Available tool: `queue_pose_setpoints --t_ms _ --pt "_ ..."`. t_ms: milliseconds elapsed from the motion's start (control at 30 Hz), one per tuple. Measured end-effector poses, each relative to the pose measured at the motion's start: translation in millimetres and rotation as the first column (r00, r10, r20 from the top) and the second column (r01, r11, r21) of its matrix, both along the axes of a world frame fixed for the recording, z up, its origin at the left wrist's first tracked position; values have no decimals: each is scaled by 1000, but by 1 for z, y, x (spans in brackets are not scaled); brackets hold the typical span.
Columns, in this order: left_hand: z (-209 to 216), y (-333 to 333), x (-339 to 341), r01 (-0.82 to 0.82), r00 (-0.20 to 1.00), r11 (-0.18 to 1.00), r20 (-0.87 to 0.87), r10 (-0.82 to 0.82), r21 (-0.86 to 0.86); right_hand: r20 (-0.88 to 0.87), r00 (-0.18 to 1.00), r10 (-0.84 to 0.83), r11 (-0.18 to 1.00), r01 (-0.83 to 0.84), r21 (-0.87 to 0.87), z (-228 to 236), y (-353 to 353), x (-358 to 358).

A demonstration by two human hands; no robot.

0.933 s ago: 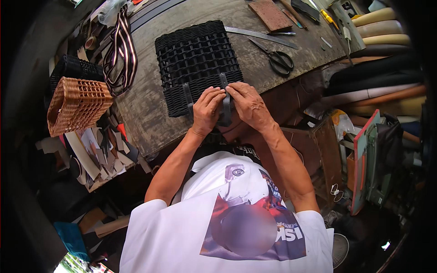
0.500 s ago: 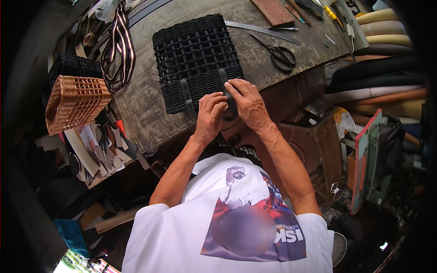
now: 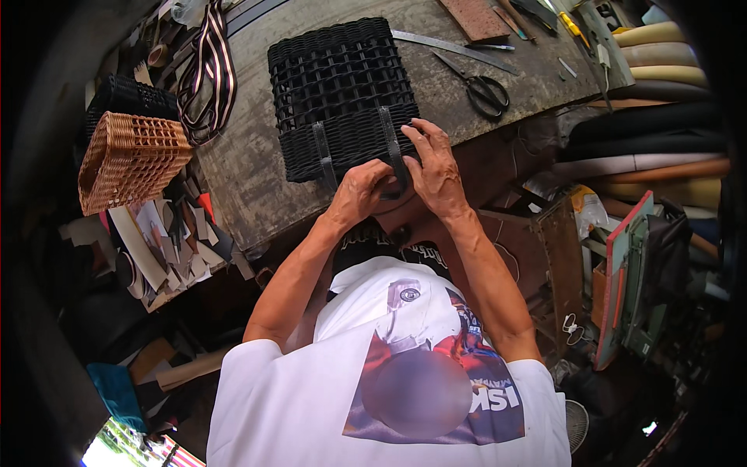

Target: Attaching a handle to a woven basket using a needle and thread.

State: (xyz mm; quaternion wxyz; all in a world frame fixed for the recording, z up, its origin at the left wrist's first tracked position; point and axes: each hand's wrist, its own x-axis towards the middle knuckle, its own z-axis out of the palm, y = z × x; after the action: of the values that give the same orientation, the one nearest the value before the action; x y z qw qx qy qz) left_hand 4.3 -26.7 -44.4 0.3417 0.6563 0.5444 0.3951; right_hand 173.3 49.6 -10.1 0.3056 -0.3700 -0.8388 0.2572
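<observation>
A black woven basket (image 3: pixel 340 82) lies on its side on the worktable, with open lattice over most of it and a tighter weave near my body. Two black straps (image 3: pixel 322 148) run over that tight weave towards me. My left hand (image 3: pixel 360 189) is closed, its thumb and fingers curled on the black strap handle at the near edge; the fingertips are partly hidden. At the basket's near right corner, my right hand (image 3: pixel 437 175) has its fingers apart, the fingertips by the weave and the thumb close to the right strap.
Scissors (image 3: pixel 488 95) and a metal ruler (image 3: pixel 455 51) lie right of the basket, with a yellow-handled tool (image 3: pixel 573 28) farther off. Left stand a tan woven basket (image 3: pixel 132 159) and a bundle of striped straps (image 3: pixel 208 78). Rolls of material (image 3: pixel 661 54) are stacked at right.
My right hand has come off the right strap, its fingers spreading towards the basket's corner, so more of the strap shows. My left hand stays at the handle, now nearer the right strap.
</observation>
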Motion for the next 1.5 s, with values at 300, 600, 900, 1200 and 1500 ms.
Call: queue_pose_setpoints --t_ms 300,600,900,1200,1500 --pt "-16 -6 -2 40 950 998 -310 -25 43 -245 869 -430 611 81 -788 -51 -32 5" --pt "-47 -12 5 -45 946 997 -317 62 59 -27 983 -179 867 145 -477 8 -32 29" --pt "-75 -9 24 -271 948 961 159 277 -57 -228 952 -205 572 -73 -817 27 -16 -10" --pt "-76 -11 29 -414 898 910 153 412 -22 -213 926 -311 346 -98 -933 55 -21 2" --pt "-82 -13 28 -399 910 915 97 402 -49 -54 987 -148 569 41 -821 96 -47 26"
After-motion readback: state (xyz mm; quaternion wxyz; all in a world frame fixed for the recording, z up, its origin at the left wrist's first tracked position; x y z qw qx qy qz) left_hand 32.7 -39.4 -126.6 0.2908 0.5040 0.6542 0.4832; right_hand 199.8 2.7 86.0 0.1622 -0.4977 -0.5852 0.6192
